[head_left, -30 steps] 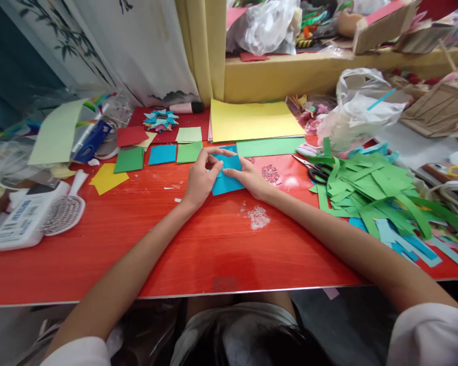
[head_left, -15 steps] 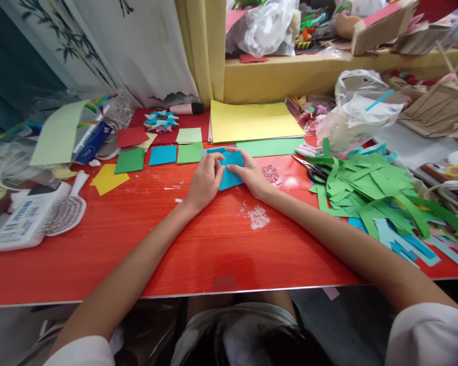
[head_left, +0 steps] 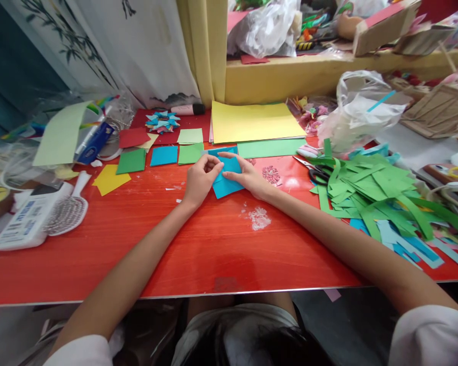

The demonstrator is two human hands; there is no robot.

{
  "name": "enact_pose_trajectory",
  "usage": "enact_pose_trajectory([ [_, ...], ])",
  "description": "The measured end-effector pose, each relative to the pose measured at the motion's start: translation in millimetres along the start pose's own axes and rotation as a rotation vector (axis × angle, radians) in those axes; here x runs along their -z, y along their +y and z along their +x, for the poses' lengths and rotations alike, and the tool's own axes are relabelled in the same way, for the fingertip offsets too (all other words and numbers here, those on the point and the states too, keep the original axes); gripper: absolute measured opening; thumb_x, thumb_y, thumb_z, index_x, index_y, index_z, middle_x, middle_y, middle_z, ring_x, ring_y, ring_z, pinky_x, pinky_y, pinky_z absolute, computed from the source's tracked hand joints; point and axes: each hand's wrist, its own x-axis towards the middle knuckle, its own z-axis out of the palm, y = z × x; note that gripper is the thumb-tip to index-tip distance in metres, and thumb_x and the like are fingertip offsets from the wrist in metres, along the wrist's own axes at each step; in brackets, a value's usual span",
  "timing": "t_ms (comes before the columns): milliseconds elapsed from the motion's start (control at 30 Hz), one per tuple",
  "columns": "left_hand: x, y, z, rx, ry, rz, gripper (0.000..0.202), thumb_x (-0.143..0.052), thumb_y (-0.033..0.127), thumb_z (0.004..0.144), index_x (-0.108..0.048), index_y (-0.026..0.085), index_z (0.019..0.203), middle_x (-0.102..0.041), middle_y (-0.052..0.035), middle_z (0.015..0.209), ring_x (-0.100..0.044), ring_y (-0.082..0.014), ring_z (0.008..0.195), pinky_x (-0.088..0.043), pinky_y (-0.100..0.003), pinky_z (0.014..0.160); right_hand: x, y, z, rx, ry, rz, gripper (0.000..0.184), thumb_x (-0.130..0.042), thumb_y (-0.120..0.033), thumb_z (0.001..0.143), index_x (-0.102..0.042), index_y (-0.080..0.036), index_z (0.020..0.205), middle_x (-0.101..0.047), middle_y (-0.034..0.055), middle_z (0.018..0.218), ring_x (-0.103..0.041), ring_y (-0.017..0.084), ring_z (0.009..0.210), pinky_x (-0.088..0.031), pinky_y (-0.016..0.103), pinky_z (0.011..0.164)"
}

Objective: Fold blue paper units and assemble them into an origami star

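Observation:
A blue paper square (head_left: 228,187) is held between my two hands over the middle of the red table. My left hand (head_left: 201,182) is closed, its thumb and fingertips pinching the paper's left edge. From the other side, my right hand (head_left: 252,179) grips the sheet, thumb in front and fingers along its upper part. Another blue paper (head_left: 225,151) shows just behind them, partly hidden. Stacks of small squares lie close by: a blue stack (head_left: 164,156), a light green stack (head_left: 191,153) and a darker green stack (head_left: 131,161).
Scissors (head_left: 316,173) and a heap of green paper scraps (head_left: 370,188) lie to the right. Yellow sheets (head_left: 255,122) rest at the back. On the left are a hairbrush (head_left: 69,211) and a white package (head_left: 25,221). Clear flakes (head_left: 259,218) sit near my right forearm.
The blue paper square has shifted slightly left and tilted, showing more of its face below my hands. My left hand has moved a little left and its fingers pinch more tightly.

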Motion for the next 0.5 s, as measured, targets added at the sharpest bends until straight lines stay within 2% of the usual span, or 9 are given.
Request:
enact_pose_trajectory([
  [133,-1.0,-1.5,1.0,0.002,-0.033,0.084,0.023,-0.053,0.033,0.083,-0.053,0.017,0.067,-0.051,0.0020,0.062,-0.044,-0.0088,0.057,-0.034,-0.023,0.055,-1.1,-0.3,0.1,0.015,0.045,0.021,0.042,-0.064,-0.030,0.074,-0.053,-0.030,0.114,-0.061,-0.0002,0.106,-0.058,0.018,0.088,-0.052,0.035,0.078],
  [333,-3.5,-0.3,0.5,-0.088,-0.056,0.201,0.020,-0.054,0.024,0.082,-0.048,0.017,0.065,-0.047,0.0020,0.063,-0.042,-0.0093,0.059,-0.034,-0.024,0.059,1.8,7.7,6.4,0.004,0.201,0.067,0.028,-0.063,-0.028,0.072,-0.057,-0.025,0.100,-0.062,0.0015,0.089,-0.056,0.016,0.074,-0.053,0.033,0.070],
  [500,-1.2,3.9,-2.5,-0.050,-0.064,0.126,0.022,-0.055,0.026,0.080,-0.048,0.017,0.060,-0.047,0.0024,0.059,-0.040,-0.0089,0.056,-0.033,-0.024,0.057,6.0,11.9,10.9,-0.018,0.308,0.140,0.026,-0.067,-0.031,0.068,-0.056,-0.023,0.090,-0.062,0.0008,0.084,-0.056,0.016,0.074,-0.053,0.034,0.073],
])
